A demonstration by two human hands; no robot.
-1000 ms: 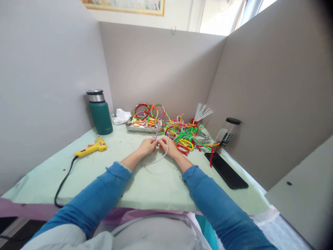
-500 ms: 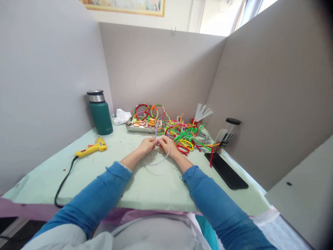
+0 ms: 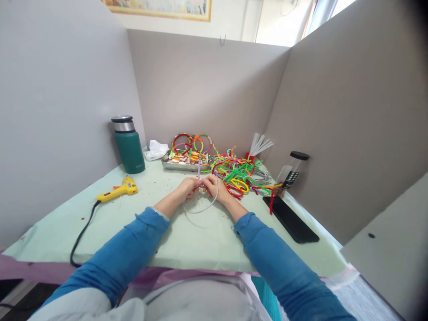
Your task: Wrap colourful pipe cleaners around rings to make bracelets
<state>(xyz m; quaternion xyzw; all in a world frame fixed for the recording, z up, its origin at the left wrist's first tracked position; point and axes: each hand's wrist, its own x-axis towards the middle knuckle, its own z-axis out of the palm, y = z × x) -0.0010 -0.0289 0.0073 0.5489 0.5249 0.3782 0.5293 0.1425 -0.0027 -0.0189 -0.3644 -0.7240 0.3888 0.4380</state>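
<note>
The left hand (image 3: 187, 187) and the right hand (image 3: 214, 186) meet over the pale green table cover (image 3: 187, 236), and their fingertips pinch together on a thin lilac fuzzy pipe cleaner (image 3: 199, 168), which stands almost upright out of the grip. From the same pinch a pale grey curved wire hoop (image 3: 210, 203) bends down under the right hand and lies on the cover just toward the person. Both hands are closed narrowly on these two pieces; how the lilac piece is wound on the hoop is too small to tell. Just beyond the grip is a flat metal tray (image 3: 172, 166) with small coloured pieces and ring shapes, and beyond the right hand lies a tangled heap of bright pipe cleaners (image 3: 237, 171). Well to the left of the grip a yellow glue gun (image 3: 117, 189) with a black cable rests on the cover, and farther behind it stands a dark green flask (image 3: 129, 145). To the right of the right hand lies a flat black phone (image 3: 290, 219).
</note>
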